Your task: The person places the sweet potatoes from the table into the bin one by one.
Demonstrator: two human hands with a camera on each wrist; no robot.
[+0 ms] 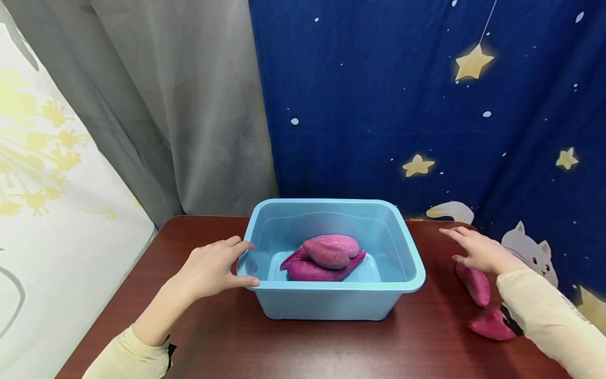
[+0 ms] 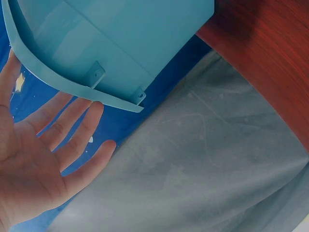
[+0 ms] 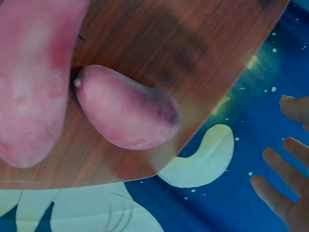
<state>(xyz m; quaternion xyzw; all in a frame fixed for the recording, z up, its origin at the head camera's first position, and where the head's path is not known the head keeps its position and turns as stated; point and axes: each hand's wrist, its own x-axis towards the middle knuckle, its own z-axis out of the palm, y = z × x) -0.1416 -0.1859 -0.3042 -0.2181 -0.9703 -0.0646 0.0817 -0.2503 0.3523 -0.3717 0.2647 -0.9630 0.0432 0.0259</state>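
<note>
Watching from afar, I am seeing a blue tub standing on the table. Inside, a small sweet potato is resting on top of a ridged sweet potato and a smoother sweet potato, apparently propped by the dip between them. My left hand is spreading wide at the near-left corner, thumb reaching over the near rim, fingers meeting the left rim; I am reading this as steadying, the corner giving two edges to bear on, not a tight grip. My right hand is hanging wide and holding nothing over the table's right side. Beneath that arm, a farther sweet potato and a nearer sweet potato are lying on the wood, the right wrist view showing them apart from the fingers. Their place outside the tub is probably leaving them within the right arm's easy reach
</note>
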